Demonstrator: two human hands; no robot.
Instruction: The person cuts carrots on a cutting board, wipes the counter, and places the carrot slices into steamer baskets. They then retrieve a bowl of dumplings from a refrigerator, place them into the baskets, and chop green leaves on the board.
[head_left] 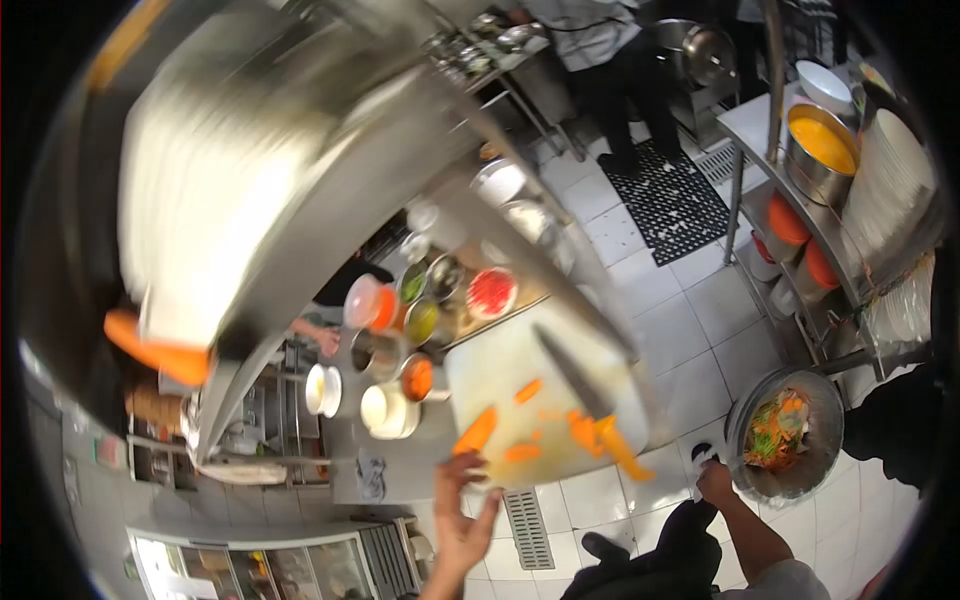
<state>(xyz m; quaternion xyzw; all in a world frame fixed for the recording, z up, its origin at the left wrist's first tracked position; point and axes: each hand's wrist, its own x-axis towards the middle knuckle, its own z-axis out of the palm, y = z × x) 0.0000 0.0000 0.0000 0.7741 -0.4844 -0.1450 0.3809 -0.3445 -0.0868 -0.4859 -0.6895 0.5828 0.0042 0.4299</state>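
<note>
Carrot pieces (pixel 590 432) on cutting board (pixel 500 370), spread for slicing; left hand (pixel 462 525) open at board's edge, right hand (pixel 715 483) beyond it, grip indiscernible.

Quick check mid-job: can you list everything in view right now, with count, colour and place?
white plastic cutting board: one, white, centre of view
dark-bladed knife: one, dark, lying on the board
orange carrot pieces: several, orange, scattered over the board's near half
small round ingredient containers: about eight, with red, green, orange and white contents, beyond the board
round metal bowl of vegetable scraps: one, silver, right of the board
steel pot of yellow liquid: one, silver, on the right-hand shelf
stack of white plates: one stack, white, beside the pot
black floor mat: one, black, upper middle
another person: one, standing at the top
left hand: open, by a carrot piece
right hand: at the bowl's rim, grip unclear
</note>
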